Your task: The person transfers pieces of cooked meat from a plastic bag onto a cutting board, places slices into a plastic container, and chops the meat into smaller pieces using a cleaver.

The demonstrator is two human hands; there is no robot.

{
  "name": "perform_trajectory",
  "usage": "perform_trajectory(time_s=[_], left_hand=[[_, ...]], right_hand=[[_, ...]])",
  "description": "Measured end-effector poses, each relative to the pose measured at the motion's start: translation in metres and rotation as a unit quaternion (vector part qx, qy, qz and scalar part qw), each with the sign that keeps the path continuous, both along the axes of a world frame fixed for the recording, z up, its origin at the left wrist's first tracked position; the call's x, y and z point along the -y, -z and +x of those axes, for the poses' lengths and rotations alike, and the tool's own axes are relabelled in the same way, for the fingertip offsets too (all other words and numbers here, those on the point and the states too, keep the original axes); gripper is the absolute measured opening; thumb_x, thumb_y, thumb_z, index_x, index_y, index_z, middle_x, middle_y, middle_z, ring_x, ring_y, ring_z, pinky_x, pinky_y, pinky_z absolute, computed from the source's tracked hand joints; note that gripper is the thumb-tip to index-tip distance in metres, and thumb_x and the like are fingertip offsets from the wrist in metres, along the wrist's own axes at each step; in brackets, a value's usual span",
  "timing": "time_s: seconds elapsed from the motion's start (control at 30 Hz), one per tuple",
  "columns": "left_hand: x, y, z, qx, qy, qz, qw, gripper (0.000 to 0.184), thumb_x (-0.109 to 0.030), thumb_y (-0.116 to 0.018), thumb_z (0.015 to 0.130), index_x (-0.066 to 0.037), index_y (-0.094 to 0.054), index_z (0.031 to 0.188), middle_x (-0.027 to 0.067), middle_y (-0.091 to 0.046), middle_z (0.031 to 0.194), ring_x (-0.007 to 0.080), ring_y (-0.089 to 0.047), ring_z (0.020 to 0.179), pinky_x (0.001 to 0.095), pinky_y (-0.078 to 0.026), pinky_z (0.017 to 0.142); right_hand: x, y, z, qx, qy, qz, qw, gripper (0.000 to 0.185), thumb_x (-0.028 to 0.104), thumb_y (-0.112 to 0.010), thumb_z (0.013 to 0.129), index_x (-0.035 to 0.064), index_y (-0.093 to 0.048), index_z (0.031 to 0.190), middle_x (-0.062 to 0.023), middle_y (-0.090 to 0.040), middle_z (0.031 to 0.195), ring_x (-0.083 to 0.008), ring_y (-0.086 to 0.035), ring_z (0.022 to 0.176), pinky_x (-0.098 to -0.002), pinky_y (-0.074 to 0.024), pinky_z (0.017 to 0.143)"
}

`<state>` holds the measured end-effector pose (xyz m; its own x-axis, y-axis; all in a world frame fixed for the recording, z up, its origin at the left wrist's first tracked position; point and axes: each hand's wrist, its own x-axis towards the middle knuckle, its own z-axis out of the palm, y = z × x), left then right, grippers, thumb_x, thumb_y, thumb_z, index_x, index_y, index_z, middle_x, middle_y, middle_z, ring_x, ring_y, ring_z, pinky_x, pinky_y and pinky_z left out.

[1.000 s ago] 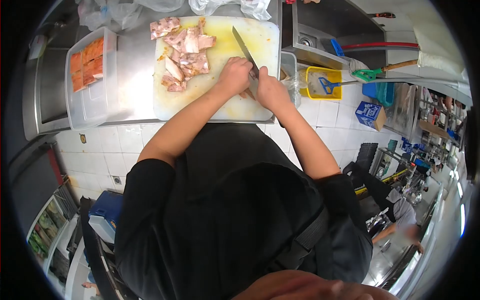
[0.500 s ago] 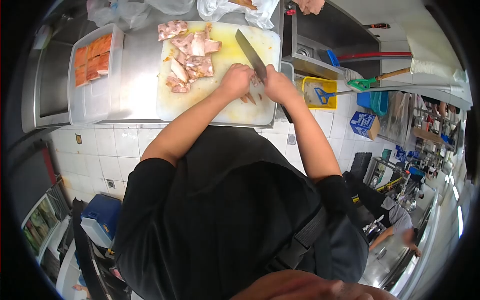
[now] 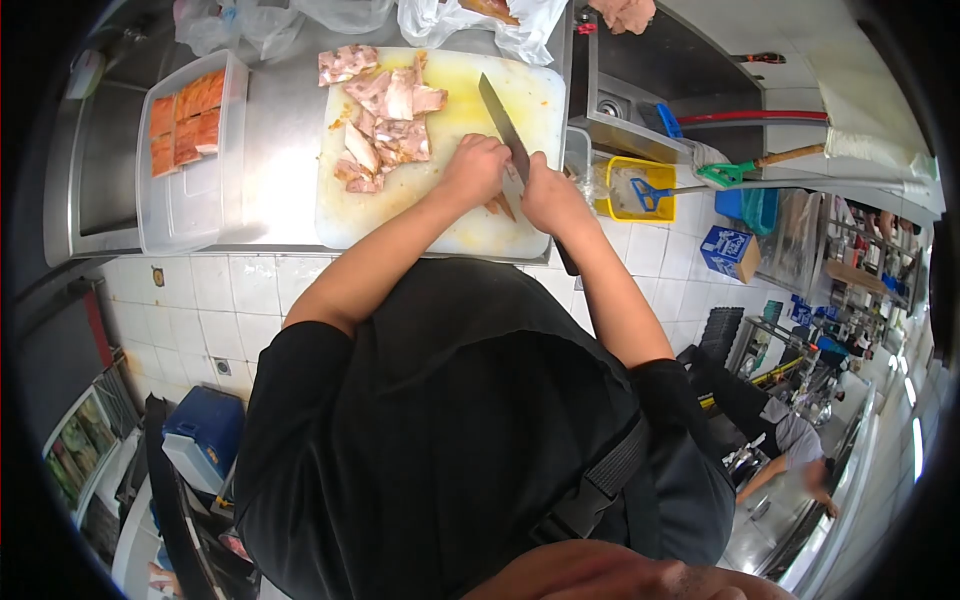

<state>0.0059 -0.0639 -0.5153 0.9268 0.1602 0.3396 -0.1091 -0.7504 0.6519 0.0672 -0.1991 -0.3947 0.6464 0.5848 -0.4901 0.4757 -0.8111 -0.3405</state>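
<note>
On the white cutting board (image 3: 455,228) my left hand (image 3: 474,172) has its fingers curled over a piece of meat (image 3: 508,182), mostly hidden beside the blade. My right hand (image 3: 553,202) grips the handle of a long knife (image 3: 503,122), whose blade points away from me and lies along the fingertips of the left. Thin cut strips (image 3: 504,206) rest below the left hand, near the board's front right. Larger pinkish chunks of cooked meat (image 3: 401,137) are heaped on the board's left half.
A clear plastic tub (image 3: 190,228) with orange-red slabs (image 3: 190,122) stands left of the board. White plastic bags (image 3: 480,35) lie behind it. To the right are a steel sink (image 3: 680,70) and a yellow bin (image 3: 628,190). Another person (image 3: 775,430) is farther off at lower right.
The knife and my right hand have drawn back toward my body a little. My left hand has shifted slightly the same way, still by the blade. The meat heap looks unchanged.
</note>
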Motion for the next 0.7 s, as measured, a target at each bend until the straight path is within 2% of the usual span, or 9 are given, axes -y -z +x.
perform_trajectory(time_s=[0.17, 0.27, 0.33, 0.47, 0.57, 0.63, 0.7], left_hand=[[0.001, -0.005, -0.002, 0.016, -0.013, -0.007, 1.000, 0.005, -0.004, -0.062, 0.075, -0.006, -0.065, 0.079, 0.0118, -0.063, 0.082, 0.0316, -0.061, 0.087, 0.0423, -0.045, 0.088], [0.000, -0.006, 0.000, 0.005, -0.007, -0.011, 1.000, 0.003, -0.003, -0.064, 0.080, -0.005, -0.066, 0.079, 0.0124, -0.062, 0.081, 0.0322, -0.060, 0.085, 0.0434, -0.045, 0.087], [0.000, -0.003, 0.001, -0.004, -0.004, -0.001, 1.000, 0.004, -0.001, -0.063, 0.079, -0.005, -0.065, 0.078, 0.0124, -0.061, 0.080, 0.0319, -0.060, 0.084, 0.0426, -0.046, 0.085], [0.002, -0.005, -0.002, 0.005, 0.010, -0.010, 1.000, 0.005, 0.000, -0.063, 0.079, -0.004, -0.065, 0.077, 0.0126, -0.061, 0.078, 0.0321, -0.061, 0.082, 0.0418, -0.046, 0.085], [-0.002, -0.003, -0.003, 0.001, 0.016, -0.011, 1.000, 0.004, -0.001, -0.063, 0.079, -0.004, -0.066, 0.079, 0.0127, -0.063, 0.080, 0.0326, -0.062, 0.082, 0.0419, -0.047, 0.085], [-0.005, -0.003, -0.003, 0.021, 0.016, -0.036, 0.999, 0.004, -0.001, -0.065, 0.079, -0.004, -0.068, 0.082, 0.0124, -0.065, 0.083, 0.0331, -0.063, 0.083, 0.0424, -0.048, 0.085], [-0.005, -0.003, -0.005, 0.026, 0.014, -0.034, 0.999, 0.005, -0.002, -0.065, 0.080, -0.004, -0.068, 0.083, 0.0121, -0.065, 0.083, 0.0333, -0.063, 0.083, 0.0427, -0.048, 0.085]], right_hand=[[-0.001, -0.008, -0.003, -0.004, 0.003, -0.001, 1.000, 0.027, 0.010, -0.050, 0.090, -0.0054, -0.041, 0.110, -0.0386, -0.064, 0.091, -0.0541, -0.063, 0.091, -0.0601, -0.0485, 0.082], [-0.003, -0.001, -0.003, -0.002, -0.008, -0.013, 1.000, 0.027, 0.011, -0.051, 0.091, -0.0051, -0.041, 0.110, -0.0382, -0.064, 0.091, -0.0542, -0.063, 0.089, -0.0605, -0.0483, 0.081], [-0.005, 0.025, -0.008, 0.004, 0.040, 0.016, 0.999, 0.041, 0.027, -0.062, 0.091, -0.0028, -0.043, 0.111, -0.0363, -0.066, 0.094, -0.0511, -0.066, 0.092, -0.0570, -0.0510, 0.081], [0.003, 0.040, 0.002, 0.004, 0.034, 0.046, 0.998, 0.037, 0.022, -0.060, 0.091, -0.0026, -0.043, 0.113, -0.0355, -0.066, 0.094, -0.0510, -0.066, 0.091, -0.0573, -0.0510, 0.082], [0.000, 0.031, 0.009, -0.009, 0.043, 0.050, 0.998, 0.036, 0.017, -0.059, 0.089, -0.0039, -0.044, 0.113, -0.0352, -0.066, 0.095, -0.0506, -0.066, 0.093, -0.0563, -0.0507, 0.084], [0.000, 0.011, 0.022, -0.006, 0.006, 0.024, 1.000, 0.030, 0.013, -0.054, 0.093, -0.0021, -0.043, 0.116, -0.0362, -0.065, 0.097, -0.0515, -0.063, 0.097, -0.0587, -0.0468, 0.086], [0.003, 0.000, 0.027, -0.003, -0.008, 0.010, 1.000, 0.029, 0.013, -0.054, 0.093, -0.0018, -0.044, 0.116, -0.0357, -0.065, 0.098, -0.0510, -0.063, 0.099, -0.0586, -0.0466, 0.087]])
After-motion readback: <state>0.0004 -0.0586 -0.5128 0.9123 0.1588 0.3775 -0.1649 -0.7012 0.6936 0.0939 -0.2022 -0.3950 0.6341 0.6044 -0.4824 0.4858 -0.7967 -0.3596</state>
